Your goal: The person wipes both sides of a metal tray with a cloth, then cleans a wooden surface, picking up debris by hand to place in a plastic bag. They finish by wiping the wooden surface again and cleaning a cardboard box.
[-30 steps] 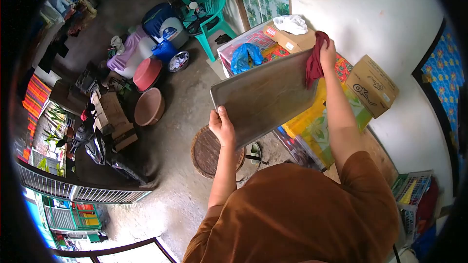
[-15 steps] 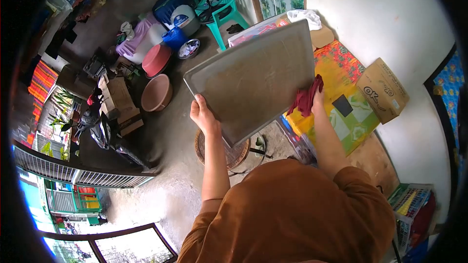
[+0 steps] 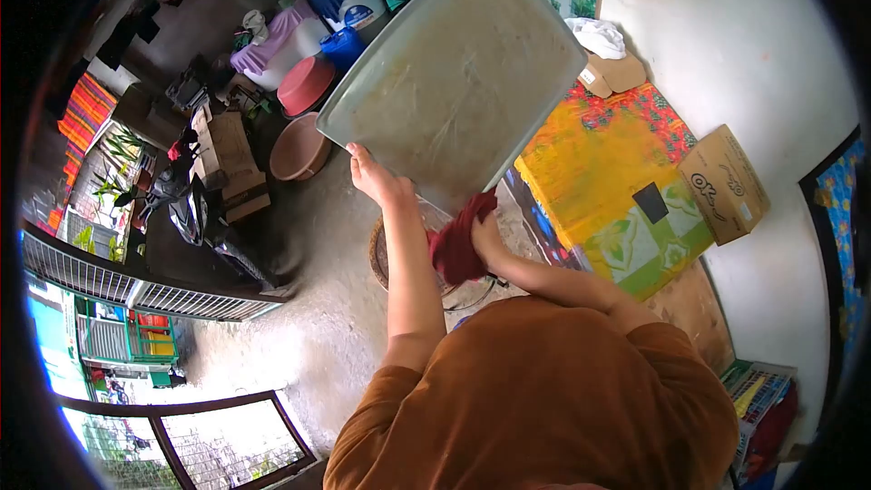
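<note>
A large, greyish rectangular tray (image 3: 458, 73) with a raised rim is held up tilted in front of me. My left hand (image 3: 378, 180) is closed on its near left edge, thumb on top. In my right hand (image 3: 488, 240) is a bunched maroon cloth (image 3: 461, 240), at the tray's lower corner. The cloth appears to touch the rim there; the fingers are partly hidden by it. Beneath the hands, a round woven stool (image 3: 376, 252) shows in part.
On the right, a low surface carries a yellow and green patterned cover (image 3: 581, 181) and a cardboard box (image 3: 724, 183). Pink basins (image 3: 300, 147) and a blue container (image 3: 342, 49) stand on the floor at the upper left. A motorcycle (image 3: 195, 209) is parked left, by a metal gate (image 3: 136, 290).
The tray has swung up and away, its face tilting and catching more light. My right hand with the maroon cloth has moved left and down, from its right edge to the near lower corner.
</note>
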`<action>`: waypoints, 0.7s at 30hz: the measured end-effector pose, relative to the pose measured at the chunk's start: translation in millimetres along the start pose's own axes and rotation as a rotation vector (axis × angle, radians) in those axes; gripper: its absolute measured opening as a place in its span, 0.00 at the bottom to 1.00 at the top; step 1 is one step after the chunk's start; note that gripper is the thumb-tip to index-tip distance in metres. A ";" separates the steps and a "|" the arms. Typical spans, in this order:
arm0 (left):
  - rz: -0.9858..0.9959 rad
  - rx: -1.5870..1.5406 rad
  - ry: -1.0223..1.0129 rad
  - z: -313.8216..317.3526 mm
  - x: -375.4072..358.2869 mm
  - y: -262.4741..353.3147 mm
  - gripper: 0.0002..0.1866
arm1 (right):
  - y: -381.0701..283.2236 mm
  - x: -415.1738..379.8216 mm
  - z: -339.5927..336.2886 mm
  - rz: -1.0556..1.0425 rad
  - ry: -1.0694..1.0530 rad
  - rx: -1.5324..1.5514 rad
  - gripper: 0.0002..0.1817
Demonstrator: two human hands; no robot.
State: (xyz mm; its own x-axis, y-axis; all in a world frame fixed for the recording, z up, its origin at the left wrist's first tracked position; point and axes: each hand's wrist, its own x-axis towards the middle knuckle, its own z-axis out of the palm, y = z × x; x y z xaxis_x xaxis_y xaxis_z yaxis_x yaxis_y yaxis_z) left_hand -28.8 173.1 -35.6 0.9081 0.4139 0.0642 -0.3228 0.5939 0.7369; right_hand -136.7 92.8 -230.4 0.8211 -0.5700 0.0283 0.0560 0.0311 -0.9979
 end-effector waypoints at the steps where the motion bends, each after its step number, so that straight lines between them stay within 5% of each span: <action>1: 0.002 -0.017 0.016 -6.6 6.1 -4.3 0.23 | -7.6 -1.2 -4.6 0.061 -0.247 -0.241 0.26; 3: -0.056 -0.054 0.041 -22.5 14.7 -11.3 0.24 | -19.6 1.9 -34.3 0.178 -0.743 -0.726 0.27; 5: -0.159 -0.091 0.072 -38.6 20.2 -17.3 0.25 | 33.1 6.8 -52.9 0.076 -0.566 -0.684 0.27; 7: -0.304 -0.124 0.110 -61.5 22.7 -22.5 0.25 | 24.1 23.6 -70.7 -0.093 -0.235 -0.167 0.25; 9: -0.353 -0.154 0.106 -85.6 24.8 -33.0 0.27 | 11.8 49.4 -107.0 0.305 -0.106 0.109 0.37; 10: -0.392 -0.171 0.137 -90.1 20.4 -30.7 0.27 | -33.6 54.8 -120.6 0.448 -0.201 0.480 0.46; 12: -0.478 -0.176 0.187 -100.6 13.5 -32.1 0.27 | -63.1 67.4 -138.0 0.306 -0.182 0.441 0.51; 16: -0.610 -0.165 0.211 -128.8 4.7 -59.6 0.27 | -119.2 70.3 -133.7 0.084 -0.170 0.399 0.37; 17: -0.628 -0.169 0.208 -132.7 0.7 -65.8 0.28 | -107.0 79.5 -133.4 0.182 -0.088 0.257 0.32; 21: -0.800 -0.128 0.176 -172.7 -1.1 -102.5 0.29 | -130.3 60.9 -106.4 0.019 -0.023 0.280 0.27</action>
State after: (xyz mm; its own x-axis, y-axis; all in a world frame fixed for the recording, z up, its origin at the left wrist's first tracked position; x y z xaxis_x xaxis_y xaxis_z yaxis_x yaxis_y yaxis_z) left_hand -42.8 230.9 -227.4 0.8244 -0.0716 -0.5614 0.3656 0.8246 0.4317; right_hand -154.4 -33.3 -104.8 0.8361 -0.5484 0.0144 0.1927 0.2691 -0.9436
